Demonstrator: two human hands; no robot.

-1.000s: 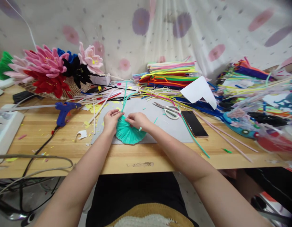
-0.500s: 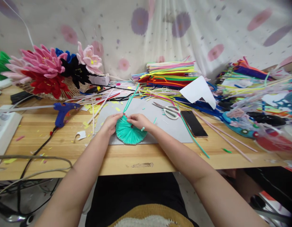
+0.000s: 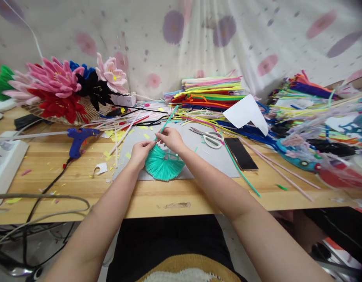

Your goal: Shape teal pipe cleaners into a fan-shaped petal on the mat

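Observation:
A teal fan-shaped piece [image 3: 164, 167], made of many fuzzy strands side by side, lies on the grey mat [image 3: 222, 166] with a gap near its middle. My left hand [image 3: 141, 153] is closed in a pinch on its upper left edge. Just above that edge, the fingers of my right hand [image 3: 171, 139] pinch a teal pipe cleaner [image 3: 170, 116], which sticks up and away to the right. Fingers hide the spot where the pipe cleaner meets the fan. Open scissors [image 3: 211, 139] with white handles rest on the mat to the right.
Beside the scissors lies a phone [image 3: 241, 154]. A blue glue gun [image 3: 77, 141] and a white power strip [image 3: 9, 164] are on the left, below fuzzy flowers [image 3: 59, 78]. Bundles of colourful pipe cleaners [image 3: 211, 92] and a white paper piece [image 3: 247, 113] fill the back. Cables hang at lower left.
My right hand has moved up from the fan's middle to the pipe cleaner at its top edge. The pipe cleaner now leans further right, and the fan's middle is uncovered.

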